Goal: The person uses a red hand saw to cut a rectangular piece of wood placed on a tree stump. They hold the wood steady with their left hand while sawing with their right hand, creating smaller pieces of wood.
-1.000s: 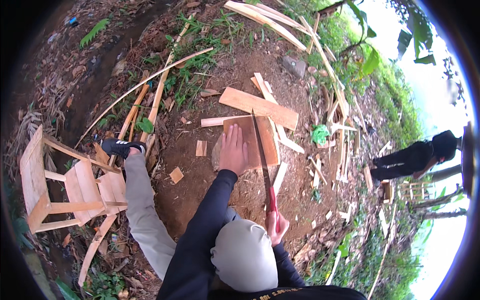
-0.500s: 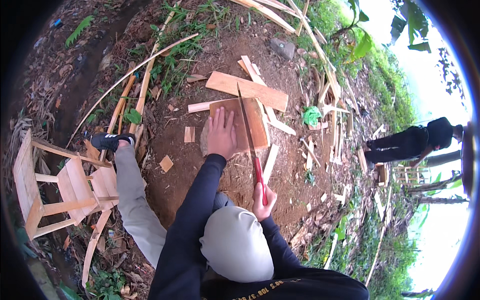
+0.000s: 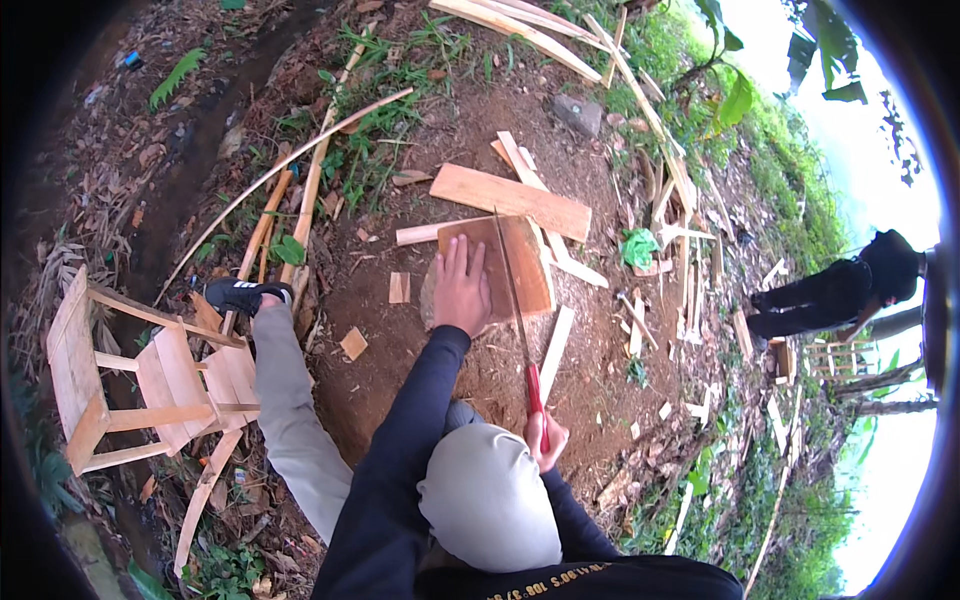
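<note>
A person saws a reddish-brown board (image 3: 505, 265) laid on a stump on bare earth.

The left hand (image 3: 461, 290) lies flat, fingers spread, pressing the board's near left part down. The right hand (image 3: 547, 440) is closed around the red handle of a handsaw (image 3: 515, 310), whose thin blade runs up across the board, just right of the left hand; how deep it sits in the wood is hard to tell. A longer pale plank (image 3: 510, 200) lies just beyond the board's far edge. Offcuts scatter the ground to the right. A small wooden stool (image 3: 120, 375) lies on its side at the left, beside the person's outstretched leg and black shoe (image 3: 240, 295). Another person (image 3: 830, 295) in dark clothes crouches well apart at the right.
</note>
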`<state>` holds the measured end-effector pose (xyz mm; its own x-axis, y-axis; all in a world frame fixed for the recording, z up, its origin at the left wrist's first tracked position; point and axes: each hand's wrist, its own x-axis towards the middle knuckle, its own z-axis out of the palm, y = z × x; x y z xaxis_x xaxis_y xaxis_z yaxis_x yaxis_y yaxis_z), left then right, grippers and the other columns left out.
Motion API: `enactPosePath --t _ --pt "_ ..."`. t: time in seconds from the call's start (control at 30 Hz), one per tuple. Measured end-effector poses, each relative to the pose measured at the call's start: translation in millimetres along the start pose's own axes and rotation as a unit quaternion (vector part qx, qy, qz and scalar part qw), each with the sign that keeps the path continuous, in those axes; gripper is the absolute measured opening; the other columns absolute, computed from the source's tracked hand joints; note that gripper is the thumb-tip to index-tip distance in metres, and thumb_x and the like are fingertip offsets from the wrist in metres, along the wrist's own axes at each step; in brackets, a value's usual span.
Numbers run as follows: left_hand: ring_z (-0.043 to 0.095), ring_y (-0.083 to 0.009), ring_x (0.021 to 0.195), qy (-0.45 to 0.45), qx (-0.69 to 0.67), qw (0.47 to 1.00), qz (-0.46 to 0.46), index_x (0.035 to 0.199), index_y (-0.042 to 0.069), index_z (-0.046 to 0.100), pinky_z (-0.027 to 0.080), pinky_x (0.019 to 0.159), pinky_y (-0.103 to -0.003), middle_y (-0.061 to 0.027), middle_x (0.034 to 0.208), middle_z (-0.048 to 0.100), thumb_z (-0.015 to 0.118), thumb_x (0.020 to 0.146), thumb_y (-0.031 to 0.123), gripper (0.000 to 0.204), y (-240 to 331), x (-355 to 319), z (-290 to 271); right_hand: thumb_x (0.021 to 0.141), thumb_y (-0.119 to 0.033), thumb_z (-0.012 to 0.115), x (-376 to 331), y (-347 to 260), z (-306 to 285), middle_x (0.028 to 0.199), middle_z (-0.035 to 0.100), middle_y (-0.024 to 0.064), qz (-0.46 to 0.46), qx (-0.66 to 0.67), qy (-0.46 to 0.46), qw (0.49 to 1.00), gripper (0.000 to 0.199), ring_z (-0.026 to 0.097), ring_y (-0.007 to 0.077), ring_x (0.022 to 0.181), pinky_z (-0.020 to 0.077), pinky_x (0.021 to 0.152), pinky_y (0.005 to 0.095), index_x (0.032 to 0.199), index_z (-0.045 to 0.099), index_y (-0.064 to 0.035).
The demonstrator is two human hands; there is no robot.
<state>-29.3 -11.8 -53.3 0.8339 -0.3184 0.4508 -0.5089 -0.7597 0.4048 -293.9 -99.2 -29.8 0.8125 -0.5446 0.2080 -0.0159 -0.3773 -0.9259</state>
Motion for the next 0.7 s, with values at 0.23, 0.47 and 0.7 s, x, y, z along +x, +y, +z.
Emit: enactPosePath --t 0.23,0.47,0.7 --pt "0.03 -0.0387 0.146 0.007 -0.001 1.0 0.0 0.142 0.004 0.049 0.023 0.118 -0.055 -0.0243 0.152 0.038 0.054 0.092 0.018 0.053 -0.9 -6.0 1.4 0.101 -0.019 0.055 31.9 2.0 16.9 0.05 0.046 0.0009 0.004 -0.017 -0.036 0.999 0.031 0.046 0.0081 0.044 0.0327 0.044 0.0319 0.076 0.059 -0.0015" --pt "0.031 -0.0384 0.145 0.022 -0.008 1.0 0.004 0.143 0.004 0.048 0.024 0.118 -0.055 -0.0244 0.152 0.037 0.053 0.093 0.018 0.052 0.4 -2.9 0.4 0.103 -0.018 0.052 29.7 13.6 16.7 0.053 0.049 -0.0013 0.055 0.025 -0.028 0.998 0.033 0.049 0.006 0.048 0.0364 0.046 0.0294 0.075 0.061 -0.0021" --pt "0.029 -0.0383 0.146 0.002 0.001 1.0 -0.009 0.145 0.005 0.047 0.022 0.119 -0.054 -0.0238 0.154 0.035 0.049 0.096 0.021 0.051 -0.5 -5.2 1.2 0.101 -0.02 0.054 8.7 -5.4 9.5 0.049 0.046 -0.0028 -0.019 -0.007 0.018 1.0 0.034 0.046 0.006 0.044 0.0334 0.043 0.0281 0.077 0.065 0.0015"
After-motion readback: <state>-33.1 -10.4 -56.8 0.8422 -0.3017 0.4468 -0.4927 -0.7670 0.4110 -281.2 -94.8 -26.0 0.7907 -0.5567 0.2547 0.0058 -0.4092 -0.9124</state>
